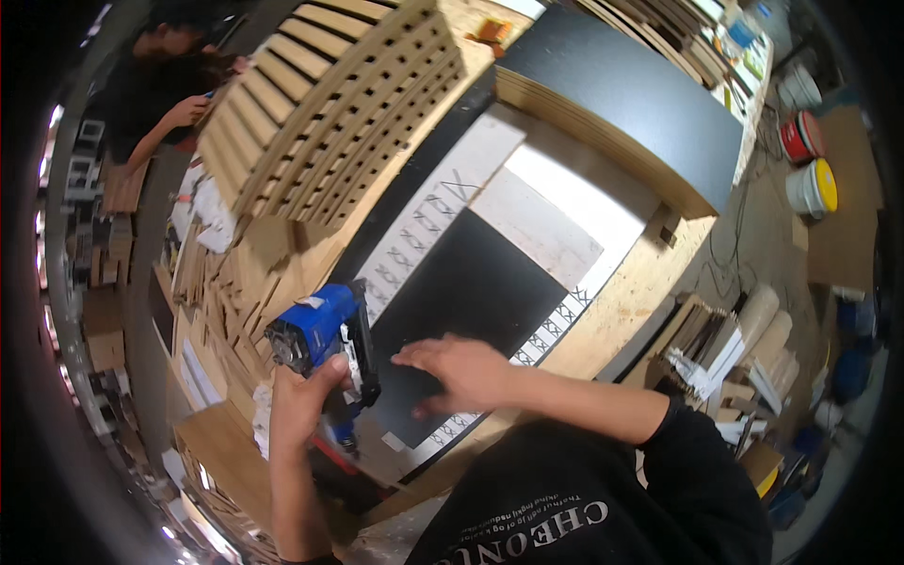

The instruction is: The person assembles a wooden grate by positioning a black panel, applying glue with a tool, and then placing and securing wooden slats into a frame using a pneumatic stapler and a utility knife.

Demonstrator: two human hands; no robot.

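Note:
My left hand (299,407) is wrapped round the handle of a blue and black nail gun (325,320), its thumb lying along the near side. The tool is held over the left edge of a black panel (466,282) on the workbench. To the right of it my right hand (466,375) is open above the panel's near part, fingers apart and nothing in them. Whether its fingertips touch the panel I cannot tell. White strips (414,240) with hand-drawn crossed marks run along both long sides of the panel.
A tall stack of slotted wooden boards (348,122) stands at the far left of the bench. Black-topped boards (621,104) are piled at the far right. Thin wood strips (231,311) lie leftward. Another person (160,122) works beyond; buckets (810,188) stand on the right.

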